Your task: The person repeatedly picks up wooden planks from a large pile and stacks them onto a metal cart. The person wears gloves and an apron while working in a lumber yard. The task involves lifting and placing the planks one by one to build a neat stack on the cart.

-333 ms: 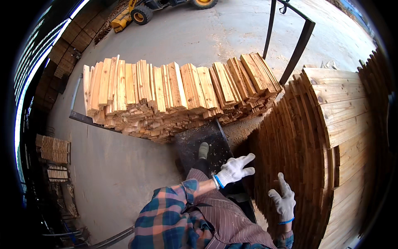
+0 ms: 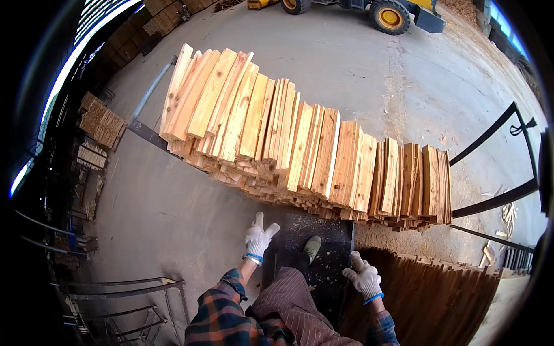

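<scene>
Both my hands wear white knit gloves with blue cuffs. My left hand is held out over the floor beside a dark platform, its fingers apart and nothing in them. On the other side of that platform, my right hand is open too, thumb and fingers spread, close to a tall brown stack of boards. Ahead of both hands lies a long pile of pale short planks, set on edge side by side in layers. Neither hand touches the pile.
A dark metal frame stands at the pile's right end, and a post at its left. Metal racks are at lower left. A yellow wheeled loader stands far back. Wood scraps litter the floor at right.
My view has swung to the right, toward the plank pile. My left hand has moved away from the brown stack to the platform's left side; both hands stay empty.
</scene>
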A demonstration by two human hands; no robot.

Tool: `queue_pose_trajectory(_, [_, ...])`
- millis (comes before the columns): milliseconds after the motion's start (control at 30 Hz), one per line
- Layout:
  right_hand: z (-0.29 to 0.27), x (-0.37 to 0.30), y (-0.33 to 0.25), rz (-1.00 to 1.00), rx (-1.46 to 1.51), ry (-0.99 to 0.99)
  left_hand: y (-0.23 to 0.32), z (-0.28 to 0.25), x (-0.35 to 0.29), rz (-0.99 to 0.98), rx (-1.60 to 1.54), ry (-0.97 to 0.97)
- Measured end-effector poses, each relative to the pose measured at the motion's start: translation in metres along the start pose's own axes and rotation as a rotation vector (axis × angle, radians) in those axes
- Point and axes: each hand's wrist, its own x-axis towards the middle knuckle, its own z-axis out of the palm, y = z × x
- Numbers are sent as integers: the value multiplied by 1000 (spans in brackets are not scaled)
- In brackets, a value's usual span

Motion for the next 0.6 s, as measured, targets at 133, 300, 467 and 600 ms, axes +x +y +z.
queue_pose_trajectory(133, [-31,110,-83,-15,-259,-136,-36,-49,110,-387,-596,78])
queue_pose_trajectory(300, [-29,186,-105,-124,-206,-159,-79,-43,165,-368,-1014,190])
queue_pose_trajectory(467, [-23,226,-108,56,54,-264,-25,-5,161,-572,-1136,-4])
queue_pose_trajectory(600, [-1,251,-86,84,198,-232,-34,41,159,-691,-1133,-75])
